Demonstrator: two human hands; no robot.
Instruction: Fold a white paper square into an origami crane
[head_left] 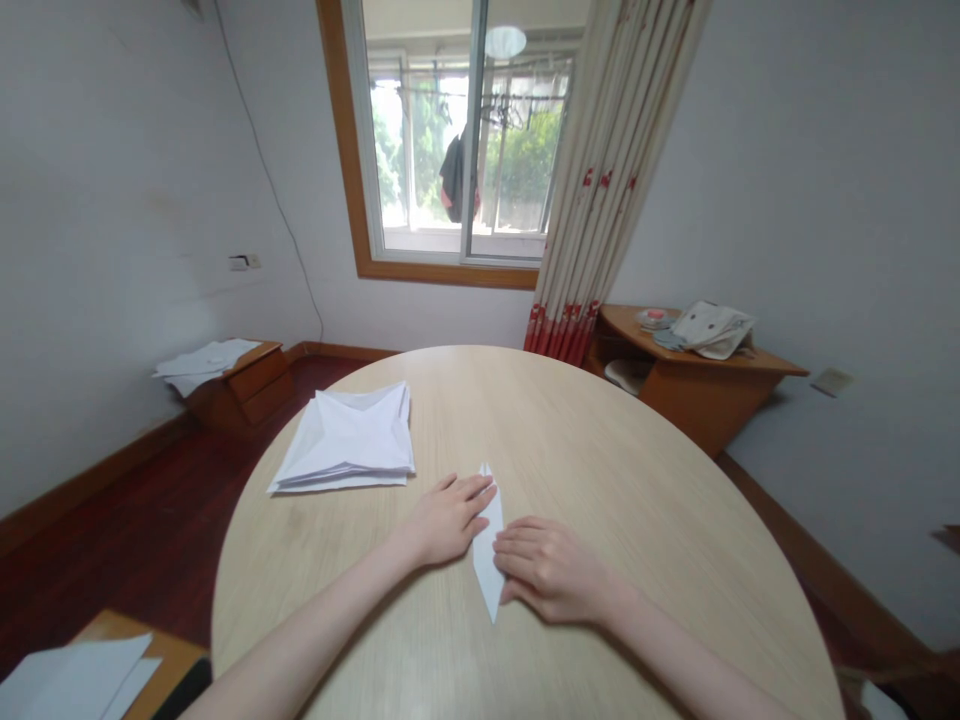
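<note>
A narrow strip of folded white paper (487,575) lies on the table in front of me. Its near end tapers to a point, and its far end shows two small tips. My left hand (450,520) rests over the upper left part of the paper, palm down with fingers spread. At the paper's right edge, my right hand (555,570) has its fingers bent and held together, fingertips on the paper and thumb close to the lower edge. Part of the paper is hidden under the fingers of both hands.
A stack of folded white papers (360,435) sits on the round wooden table (600,450), left of my hands. Loose sheets (75,680) lie on a low surface at bottom left. A corner desk (690,385) with a cloth bag (716,330) stands beyond the table.
</note>
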